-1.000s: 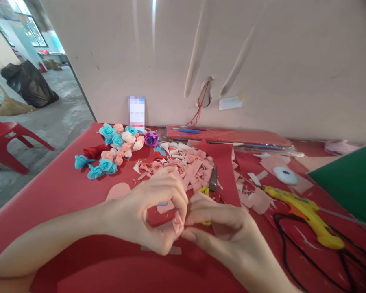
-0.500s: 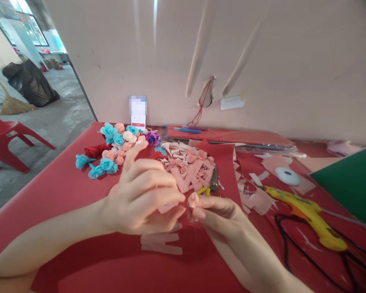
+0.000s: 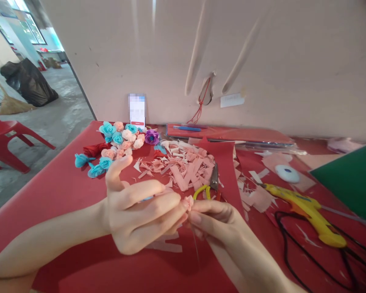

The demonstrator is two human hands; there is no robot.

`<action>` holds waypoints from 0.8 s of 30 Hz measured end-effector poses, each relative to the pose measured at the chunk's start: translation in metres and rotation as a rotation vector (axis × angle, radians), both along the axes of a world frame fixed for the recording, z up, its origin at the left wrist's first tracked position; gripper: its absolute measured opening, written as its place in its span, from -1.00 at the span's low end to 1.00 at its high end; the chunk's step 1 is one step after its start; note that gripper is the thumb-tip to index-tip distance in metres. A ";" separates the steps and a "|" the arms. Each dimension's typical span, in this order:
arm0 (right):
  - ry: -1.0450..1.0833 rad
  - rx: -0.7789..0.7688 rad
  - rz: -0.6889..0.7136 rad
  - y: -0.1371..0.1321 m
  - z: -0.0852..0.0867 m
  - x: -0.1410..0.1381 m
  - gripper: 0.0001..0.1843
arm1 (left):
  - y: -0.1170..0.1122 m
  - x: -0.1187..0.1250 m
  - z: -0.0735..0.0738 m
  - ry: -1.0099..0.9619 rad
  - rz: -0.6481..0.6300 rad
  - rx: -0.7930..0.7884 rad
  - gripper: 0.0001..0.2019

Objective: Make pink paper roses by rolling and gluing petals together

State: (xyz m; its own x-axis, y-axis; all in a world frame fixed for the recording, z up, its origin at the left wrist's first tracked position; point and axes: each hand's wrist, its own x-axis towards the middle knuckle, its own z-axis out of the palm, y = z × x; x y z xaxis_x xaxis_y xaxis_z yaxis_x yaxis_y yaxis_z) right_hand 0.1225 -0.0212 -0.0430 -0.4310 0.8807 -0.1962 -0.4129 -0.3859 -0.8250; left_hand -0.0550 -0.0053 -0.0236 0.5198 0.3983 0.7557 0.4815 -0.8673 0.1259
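A small pink paper flower (image 3: 188, 202) is pinched between the thumb and forefinger of my right hand (image 3: 222, 221), with a thin stem or strand hanging below it. My left hand (image 3: 143, 211) meets it from the other side, fingertips closed at the flower's edge and the forefinger raised; its thumb is mostly hidden. Cut pink strips (image 3: 167, 245) lie on the red table (image 3: 88, 260) under the hands. Just beyond my right hand are yellow-handled scissors (image 3: 214, 179), partly covered by it.
Pink paper scraps (image 3: 189, 165) are heaped behind the hands. Finished paper flowers (image 3: 117, 139) cluster at the left, near a propped phone (image 3: 137, 109). On the right lie a yellow glue gun (image 3: 308, 211) with its black cord, a white oval object (image 3: 287, 174) and a green board (image 3: 350, 183).
My left hand has moved down and right, its fingertips coming onto the flower. My right hand keeps its pinch in nearly the same place. More of the scissors shows.
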 end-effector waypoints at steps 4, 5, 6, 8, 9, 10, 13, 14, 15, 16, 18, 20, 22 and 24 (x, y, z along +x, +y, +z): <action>0.008 -0.067 -0.015 -0.001 0.000 0.000 -0.93 | 0.000 0.000 -0.008 -0.163 -0.042 -0.214 -0.91; 0.003 -0.080 -0.019 -0.001 0.000 0.000 -0.93 | -0.001 -0.001 -0.008 -0.154 -0.029 -0.223 -0.91; -0.002 -0.091 -0.024 -0.001 0.000 0.000 -0.92 | -0.002 -0.002 -0.007 -0.125 -0.018 -0.232 -0.89; -0.009 -0.107 -0.040 -0.001 0.000 0.000 -0.92 | -0.004 -0.003 -0.002 -0.072 -0.004 -0.250 -0.87; -0.009 -0.108 -0.046 -0.001 0.000 0.000 -0.92 | -0.004 -0.002 0.001 -0.056 -0.003 -0.255 -0.86; -0.012 -0.109 -0.050 -0.001 0.000 0.000 -0.93 | -0.004 -0.002 0.004 -0.048 -0.002 -0.256 -0.86; -0.036 -0.097 -0.047 -0.002 0.000 0.000 -0.94 | -0.003 0.001 0.012 -0.053 0.007 -0.232 -0.84; -0.047 -0.098 -0.040 -0.002 0.000 0.000 -0.94 | -0.003 0.001 0.013 -0.046 0.005 -0.212 -0.82; -0.055 -0.102 -0.038 -0.002 0.000 0.000 -0.94 | -0.003 0.002 0.014 -0.041 0.003 -0.169 -0.81; -0.061 -0.109 -0.037 -0.002 0.000 -0.001 -0.94 | -0.003 0.002 0.013 -0.027 0.014 -0.115 -0.79; -0.068 -0.133 -0.048 -0.002 0.000 -0.001 -0.92 | -0.006 0.001 0.010 0.036 0.062 0.035 -0.78; -0.072 -0.148 -0.059 -0.003 0.000 -0.001 -0.91 | -0.012 0.001 0.002 0.092 0.157 0.159 -0.78; -0.073 -0.154 -0.055 -0.003 0.000 -0.001 -0.91 | -0.019 0.003 -0.007 0.025 0.266 0.184 -0.78; -0.067 -0.147 -0.048 -0.003 0.000 -0.001 -0.92 | -0.026 0.004 -0.014 -0.056 0.320 0.099 -0.76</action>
State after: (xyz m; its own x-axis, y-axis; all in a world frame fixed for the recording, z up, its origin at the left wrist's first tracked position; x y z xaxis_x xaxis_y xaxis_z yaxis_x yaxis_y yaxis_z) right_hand 0.1211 -0.0242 -0.0431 -0.3712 0.8594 -0.3517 -0.3797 -0.4861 -0.7871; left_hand -0.0506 -0.0309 -0.0379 0.3366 0.4580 0.8227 0.7259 -0.6828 0.0831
